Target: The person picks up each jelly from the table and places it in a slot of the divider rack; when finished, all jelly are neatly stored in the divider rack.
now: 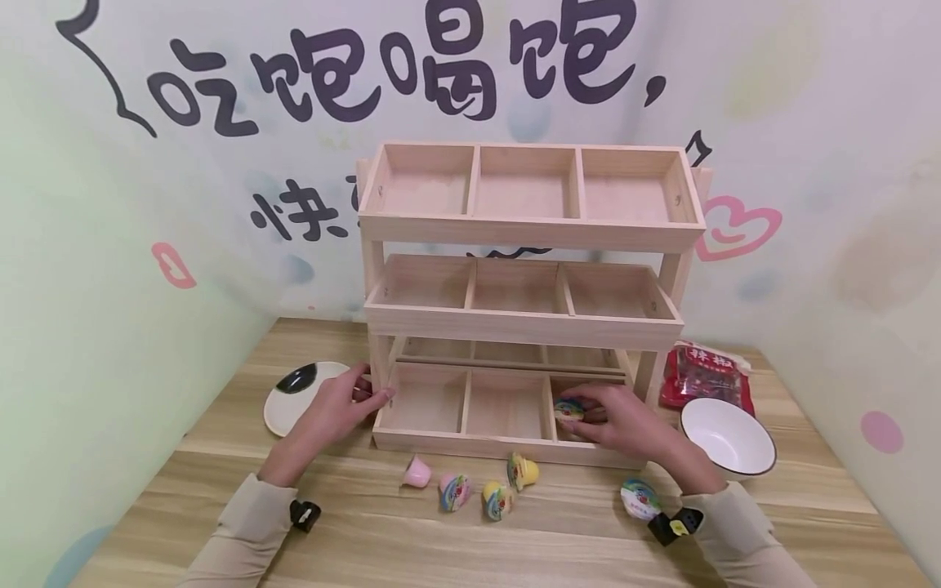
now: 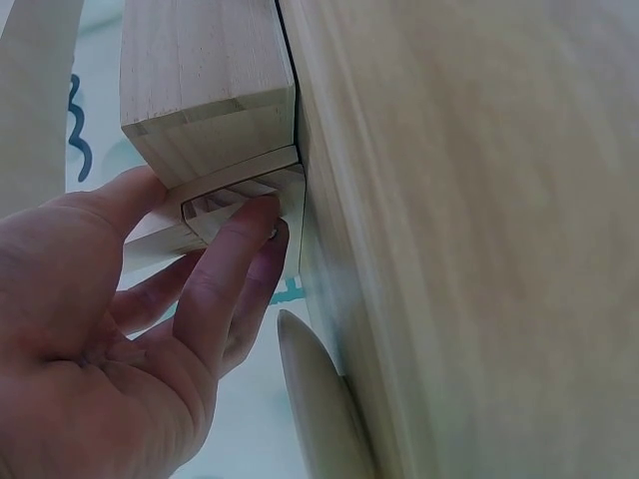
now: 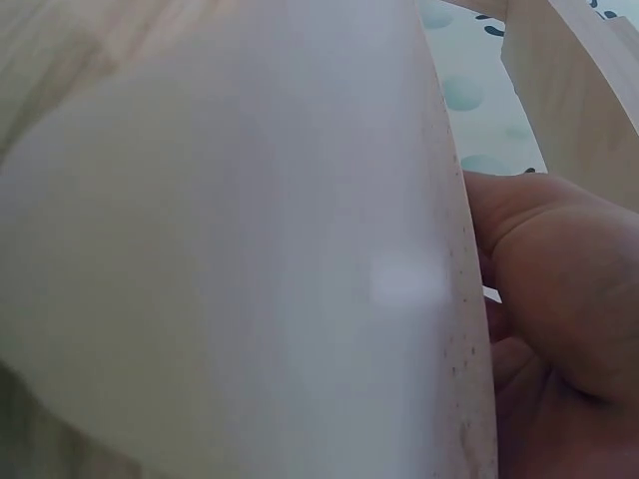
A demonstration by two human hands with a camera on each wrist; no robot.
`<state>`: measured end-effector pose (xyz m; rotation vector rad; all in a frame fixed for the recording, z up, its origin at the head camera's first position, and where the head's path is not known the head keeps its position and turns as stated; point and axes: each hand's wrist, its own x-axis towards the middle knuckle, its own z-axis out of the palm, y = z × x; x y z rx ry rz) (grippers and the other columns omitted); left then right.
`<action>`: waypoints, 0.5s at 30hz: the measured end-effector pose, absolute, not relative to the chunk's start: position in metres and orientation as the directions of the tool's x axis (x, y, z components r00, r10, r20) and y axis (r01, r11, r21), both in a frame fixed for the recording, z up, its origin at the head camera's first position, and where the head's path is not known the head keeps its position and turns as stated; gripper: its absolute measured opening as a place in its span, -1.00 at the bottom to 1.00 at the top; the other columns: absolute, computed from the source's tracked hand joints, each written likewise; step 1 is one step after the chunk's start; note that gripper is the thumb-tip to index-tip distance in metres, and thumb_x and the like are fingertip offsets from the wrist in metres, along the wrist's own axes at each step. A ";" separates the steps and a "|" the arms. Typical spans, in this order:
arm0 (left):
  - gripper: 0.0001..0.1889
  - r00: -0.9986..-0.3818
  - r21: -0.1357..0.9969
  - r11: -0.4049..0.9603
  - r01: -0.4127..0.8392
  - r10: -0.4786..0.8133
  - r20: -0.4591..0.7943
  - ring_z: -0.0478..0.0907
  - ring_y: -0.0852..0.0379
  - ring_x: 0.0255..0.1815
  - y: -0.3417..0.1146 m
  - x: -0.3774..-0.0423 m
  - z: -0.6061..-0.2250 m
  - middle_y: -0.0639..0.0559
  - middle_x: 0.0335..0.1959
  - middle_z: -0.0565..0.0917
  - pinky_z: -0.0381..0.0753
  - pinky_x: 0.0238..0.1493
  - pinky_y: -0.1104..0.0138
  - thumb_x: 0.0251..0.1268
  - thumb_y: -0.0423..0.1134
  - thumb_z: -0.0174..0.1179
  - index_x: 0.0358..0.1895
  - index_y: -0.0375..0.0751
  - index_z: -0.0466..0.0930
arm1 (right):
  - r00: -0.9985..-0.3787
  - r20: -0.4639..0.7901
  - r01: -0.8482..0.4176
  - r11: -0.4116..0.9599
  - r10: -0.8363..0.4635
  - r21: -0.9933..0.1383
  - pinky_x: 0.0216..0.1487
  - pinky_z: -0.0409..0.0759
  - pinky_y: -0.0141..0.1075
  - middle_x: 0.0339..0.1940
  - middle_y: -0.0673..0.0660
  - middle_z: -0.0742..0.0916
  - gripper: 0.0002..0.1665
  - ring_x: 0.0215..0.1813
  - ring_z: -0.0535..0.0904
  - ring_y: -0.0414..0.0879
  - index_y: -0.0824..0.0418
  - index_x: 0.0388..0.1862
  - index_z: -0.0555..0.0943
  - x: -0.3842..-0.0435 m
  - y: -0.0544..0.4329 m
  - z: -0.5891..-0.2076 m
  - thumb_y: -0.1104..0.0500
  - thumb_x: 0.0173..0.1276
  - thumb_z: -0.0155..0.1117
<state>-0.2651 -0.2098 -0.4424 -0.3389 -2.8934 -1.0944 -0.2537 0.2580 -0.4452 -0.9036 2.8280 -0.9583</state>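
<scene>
Right hand (image 1: 625,420) pinches a jelly cup (image 1: 568,411) between thumb and fingers, lid towards the head camera, long axis unclear; left hand (image 1: 341,406) grips wooden rack (image 1: 515,327).

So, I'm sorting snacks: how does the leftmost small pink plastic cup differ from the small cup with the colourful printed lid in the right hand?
The pink cup lies on the wood-grained table; the held cup is pinched by the right hand. The pink cup shows mainly its plain side; the held cup, its colourful lid. Both are small.
</scene>
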 end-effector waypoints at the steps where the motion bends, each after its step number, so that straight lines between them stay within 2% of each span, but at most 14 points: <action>1: -0.49 -0.976 0.652 0.728 0.210 0.191 0.102 0.78 -0.03 -0.05 -0.210 -0.265 -0.442 -0.22 -0.04 0.81 0.79 -0.08 0.16 0.58 -0.03 0.35 0.30 -0.37 0.55 | -0.831 0.161 -0.520 0.643 -0.532 -0.562 0.03 0.83 -0.17 0.07 0.16 0.84 -0.56 0.07 0.83 0.01 0.26 0.22 0.73 -0.254 0.258 -0.445 0.08 0.47 0.55; 5: -0.48 -0.979 0.655 0.729 0.199 0.179 0.098 0.78 -0.02 -0.04 -0.211 -0.264 -0.442 -0.21 -0.03 0.81 0.79 -0.09 0.18 0.57 -0.02 0.35 0.31 -0.36 0.54 | -0.826 0.186 -0.536 0.643 -0.531 -0.547 0.06 0.82 -0.13 0.10 0.14 0.84 -0.54 0.10 0.83 0.02 0.22 0.24 0.73 -0.254 0.256 -0.445 0.05 0.47 0.55; 10: -0.49 -0.975 0.664 0.716 0.216 0.192 0.109 0.79 -0.04 -0.05 -0.211 -0.265 -0.442 -0.24 -0.03 0.81 0.80 -0.10 0.17 0.57 -0.03 0.36 0.30 -0.37 0.55 | -0.828 0.230 -0.547 0.646 -0.512 -0.533 0.15 0.80 -0.03 0.24 0.14 0.81 -0.51 0.19 0.82 0.08 0.16 0.32 0.70 -0.247 0.259 -0.444 0.05 0.49 0.53; 13: -0.49 -0.974 0.669 0.710 0.221 0.198 0.111 0.79 -0.04 -0.05 -0.211 -0.265 -0.442 -0.24 -0.03 0.82 0.80 -0.10 0.15 0.57 -0.04 0.36 0.29 -0.38 0.55 | -0.816 0.294 -0.575 0.650 -0.497 -0.497 0.15 0.79 -0.02 0.28 0.12 0.80 -0.49 0.17 0.81 0.08 0.14 0.36 0.69 -0.238 0.264 -0.444 0.08 0.50 0.52; 15: -0.49 -0.974 0.670 0.709 0.219 0.199 0.108 0.79 -0.04 -0.06 -0.211 -0.265 -0.442 -0.24 -0.04 0.82 0.80 -0.10 0.16 0.57 -0.04 0.36 0.30 -0.39 0.55 | -0.799 0.356 -0.602 0.646 -0.485 -0.470 0.10 0.81 -0.06 0.24 0.08 0.82 -0.52 0.13 0.82 0.02 0.13 0.33 0.71 -0.231 0.267 -0.443 0.12 0.47 0.54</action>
